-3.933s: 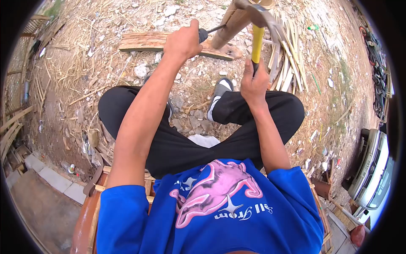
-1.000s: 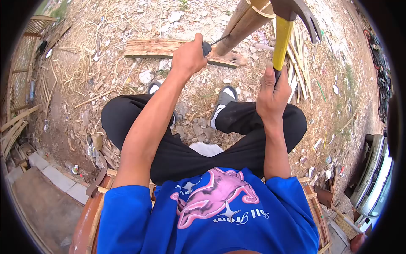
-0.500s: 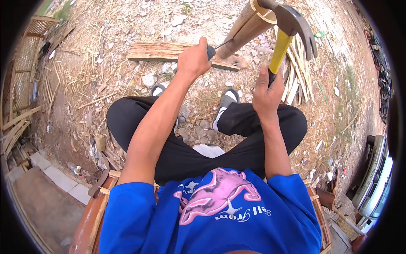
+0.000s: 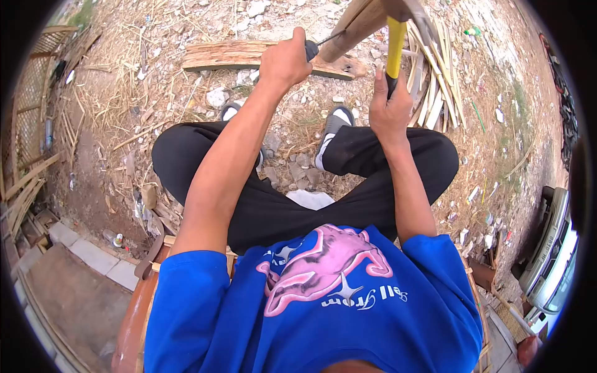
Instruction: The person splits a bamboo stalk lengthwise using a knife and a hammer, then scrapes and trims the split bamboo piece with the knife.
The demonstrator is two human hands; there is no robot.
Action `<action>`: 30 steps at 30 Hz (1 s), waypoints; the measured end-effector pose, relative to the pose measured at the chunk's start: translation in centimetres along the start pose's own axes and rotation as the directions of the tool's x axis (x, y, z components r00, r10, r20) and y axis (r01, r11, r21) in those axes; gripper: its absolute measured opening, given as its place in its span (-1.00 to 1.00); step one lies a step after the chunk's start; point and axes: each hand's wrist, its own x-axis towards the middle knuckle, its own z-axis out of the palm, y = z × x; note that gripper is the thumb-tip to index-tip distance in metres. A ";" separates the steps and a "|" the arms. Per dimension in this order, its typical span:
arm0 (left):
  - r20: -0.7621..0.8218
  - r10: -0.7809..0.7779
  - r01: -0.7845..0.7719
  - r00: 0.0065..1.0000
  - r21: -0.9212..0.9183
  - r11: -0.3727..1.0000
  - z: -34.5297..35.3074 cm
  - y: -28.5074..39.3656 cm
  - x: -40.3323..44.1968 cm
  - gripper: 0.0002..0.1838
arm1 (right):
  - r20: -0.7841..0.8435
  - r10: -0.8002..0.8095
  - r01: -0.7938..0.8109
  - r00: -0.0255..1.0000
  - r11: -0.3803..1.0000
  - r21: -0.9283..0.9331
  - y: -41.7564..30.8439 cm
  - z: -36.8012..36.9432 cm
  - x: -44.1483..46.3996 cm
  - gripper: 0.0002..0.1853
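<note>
My left hand (image 4: 285, 65) is closed around the dark handle of a knife (image 4: 311, 50). Its thin blade, seen nearly edge-on, reaches right into the side of a thick bamboo pole (image 4: 353, 30). The pole stands tilted on a rough wooden plank (image 4: 227, 55), and its upper end lies beyond the top edge of the view. My right hand (image 4: 391, 109) grips a claw hammer (image 4: 395, 50) by its yellow and black handle. The hammer's head is up near the pole's upper part; whether they touch I cannot tell.
Split bamboo strips (image 4: 438, 81) lie in a pile right of the pole. Stones and dry straw cover the ground around my shoes (image 4: 336, 127). A lattice panel (image 4: 31, 118) stands at far left, and a vehicle (image 4: 550, 255) is at far right.
The hammer has shifted left and up in the view, its head now partly cut off by the top edge. The pole and plank also sit higher in view. Both grips are unchanged.
</note>
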 end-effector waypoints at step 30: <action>-0.010 -0.070 0.070 0.997 -0.020 0.997 0.8 0.2 1.8 -0.47 | 0.091 0.120 -0.105 0.989 0.982 -0.158 4.0 2.2 0.0 -0.68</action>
